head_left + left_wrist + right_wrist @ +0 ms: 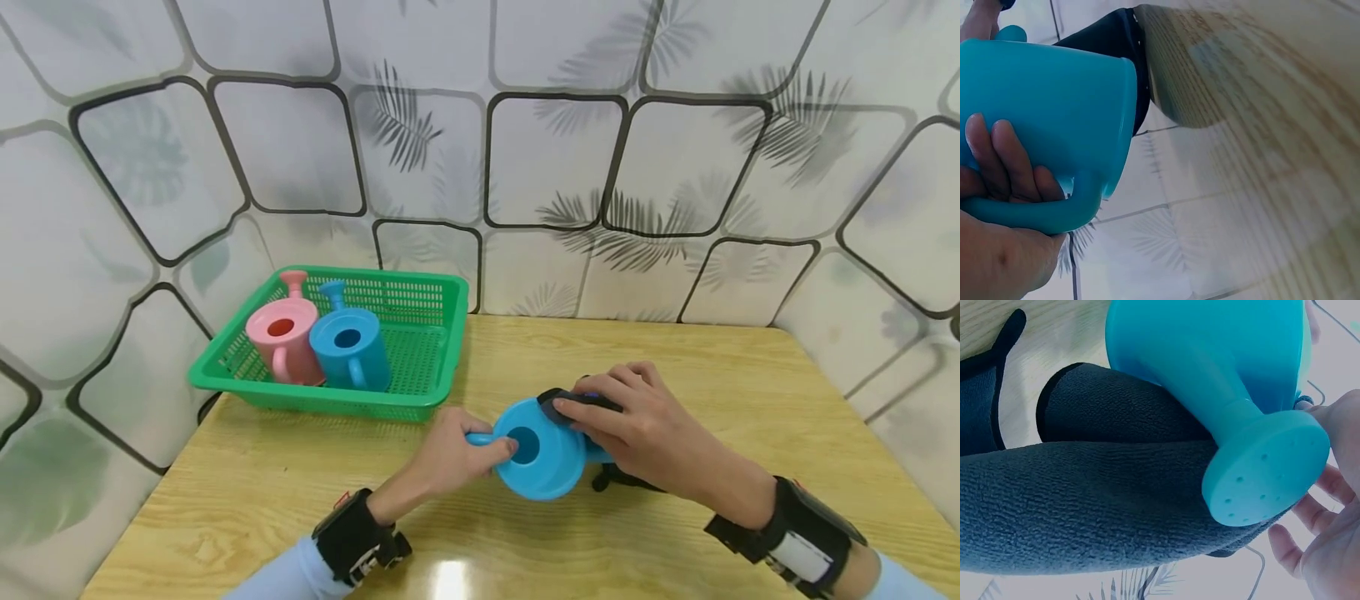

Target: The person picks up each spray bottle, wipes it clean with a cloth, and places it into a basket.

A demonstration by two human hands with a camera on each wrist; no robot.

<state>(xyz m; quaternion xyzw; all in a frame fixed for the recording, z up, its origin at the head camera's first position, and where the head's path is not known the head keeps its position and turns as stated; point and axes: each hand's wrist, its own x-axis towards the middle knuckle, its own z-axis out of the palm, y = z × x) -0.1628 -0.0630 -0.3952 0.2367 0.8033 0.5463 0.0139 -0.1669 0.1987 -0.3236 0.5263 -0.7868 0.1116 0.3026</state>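
A light-blue toy watering can (543, 479) is held up over the table, its top with the round opening turned toward the head camera. My left hand (452, 454) grips its handle (1041, 215), thumb at the opening and fingers against the wall. My right hand (648, 425) holds a dark cloth (1085, 506) to the can's far right rim. In the right wrist view, the spout ends in a round, holed sprinkler head (1266, 469) lying against the cloth. Part of the cloth hangs below the right hand, partly hidden by it in the head view.
A green plastic basket (427, 408) stands at the back left of the wooden table (300, 500). Inside it are a pink watering can (300, 354) and a blue watering can (367, 354), side by side. A patterned wall (555, 167) borders the table's back.
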